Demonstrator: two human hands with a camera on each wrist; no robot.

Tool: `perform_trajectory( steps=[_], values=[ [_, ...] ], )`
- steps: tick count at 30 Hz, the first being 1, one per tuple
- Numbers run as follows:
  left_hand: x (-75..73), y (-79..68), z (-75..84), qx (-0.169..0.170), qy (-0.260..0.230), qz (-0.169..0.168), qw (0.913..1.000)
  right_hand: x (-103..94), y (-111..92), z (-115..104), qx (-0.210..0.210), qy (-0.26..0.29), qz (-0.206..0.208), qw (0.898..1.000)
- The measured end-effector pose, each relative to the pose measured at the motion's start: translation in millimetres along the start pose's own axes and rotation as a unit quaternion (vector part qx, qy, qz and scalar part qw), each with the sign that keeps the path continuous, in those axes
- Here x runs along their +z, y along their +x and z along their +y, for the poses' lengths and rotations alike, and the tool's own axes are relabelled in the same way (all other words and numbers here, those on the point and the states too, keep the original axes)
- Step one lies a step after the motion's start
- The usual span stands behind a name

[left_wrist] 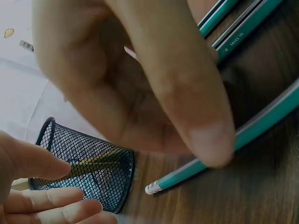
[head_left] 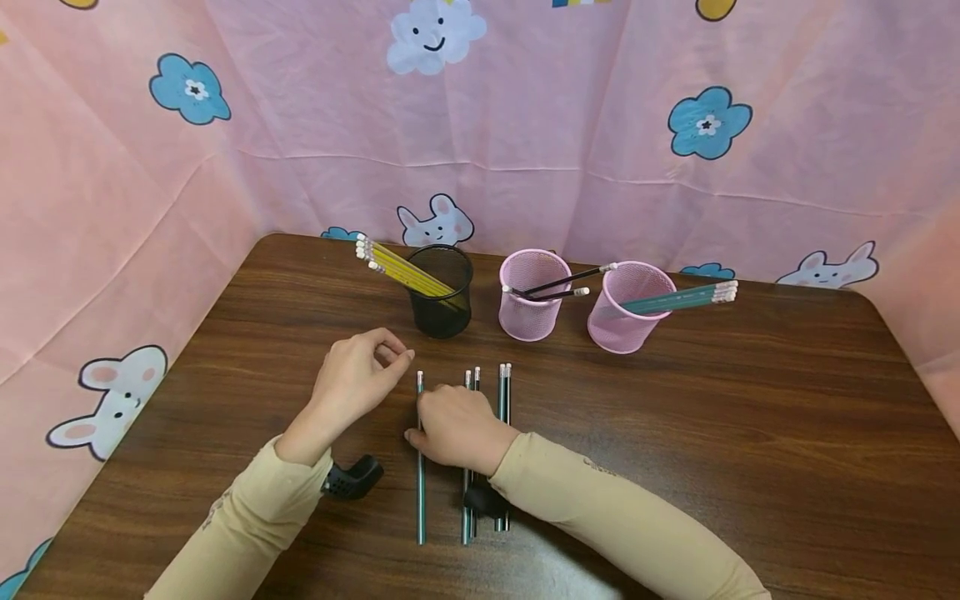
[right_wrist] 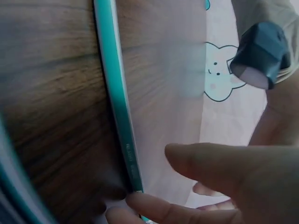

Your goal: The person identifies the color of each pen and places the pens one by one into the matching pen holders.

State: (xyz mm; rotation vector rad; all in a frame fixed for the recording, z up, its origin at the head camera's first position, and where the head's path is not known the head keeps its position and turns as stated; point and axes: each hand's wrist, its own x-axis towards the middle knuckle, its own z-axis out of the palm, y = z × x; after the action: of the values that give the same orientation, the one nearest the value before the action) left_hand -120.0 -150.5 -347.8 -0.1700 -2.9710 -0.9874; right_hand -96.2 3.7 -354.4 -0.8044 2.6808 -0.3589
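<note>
A green pencil [head_left: 421, 508] with a white eraser lies on the table, its eraser end away from me. My right hand [head_left: 461, 425] is over this pencil; in the right wrist view its fingertips [right_wrist: 140, 201] are right at the pencil, with the thumb apart. Left of the eraser end, my left hand [head_left: 360, 375] is held with loosely bent fingers and nothing in them. To the right lie a green pencil [head_left: 466, 525] beside a black pencil [head_left: 474, 521], and another green pencil [head_left: 501, 400] beside a black pencil [head_left: 508, 408]; my right hand and wrist camera partly hide them.
Behind the hands stand three mesh cups: a black cup [head_left: 441, 321] with yellow pencils [head_left: 408, 271], a pink cup [head_left: 528, 321] with black pencils [head_left: 566, 279], and another pink cup [head_left: 618, 329] with green pencils [head_left: 675, 298]. A printed pink cloth [head_left: 525, 125] hangs behind the wooden table [head_left: 750, 433].
</note>
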Motion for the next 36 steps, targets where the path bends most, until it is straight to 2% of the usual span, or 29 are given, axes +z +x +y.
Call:
perform_trajectory(
  steps=[10, 18, 22, 24, 27, 32, 36],
  values=[
    [0.2, 0.2, -0.1, 0.002, -0.003, 0.002, 1.0, 6.3, 16, 1, 0.036, 0.019, -0.037, 0.998],
    [-0.7, -0.1, -2.0, -0.008, -0.019, -0.009, 0.9997, 9.0, 18, 2, 0.036, 0.046, -0.023, 0.998],
    [-1.2, -0.4, -1.4, -0.006, -0.022, -0.012, 0.9997, 9.6, 20, 5, 0.043, 0.085, -0.008, 0.995],
    [-1.5, -0.5, -1.2, -0.004, -0.022, -0.012, 0.9997, 9.7, 20, 8, 0.048, 0.121, -0.005, 0.991],
    [-1.1, -0.7, -1.7, -0.004, -0.022, -0.009, 0.9997, 9.3, 20, 14, 0.061, 0.204, -0.008, 0.977],
    [0.8, -1.3, -3.1, -0.002, -0.038, 0.02, 0.9991, 7.8, 15, 21, 0.082, 0.357, -0.028, 0.93],
    [0.7, -1.8, -3.9, 0.003, -0.056, 0.044, 0.9975, 6.4, 8, 25, 0.086, 0.422, -0.017, 0.903]
  ],
)
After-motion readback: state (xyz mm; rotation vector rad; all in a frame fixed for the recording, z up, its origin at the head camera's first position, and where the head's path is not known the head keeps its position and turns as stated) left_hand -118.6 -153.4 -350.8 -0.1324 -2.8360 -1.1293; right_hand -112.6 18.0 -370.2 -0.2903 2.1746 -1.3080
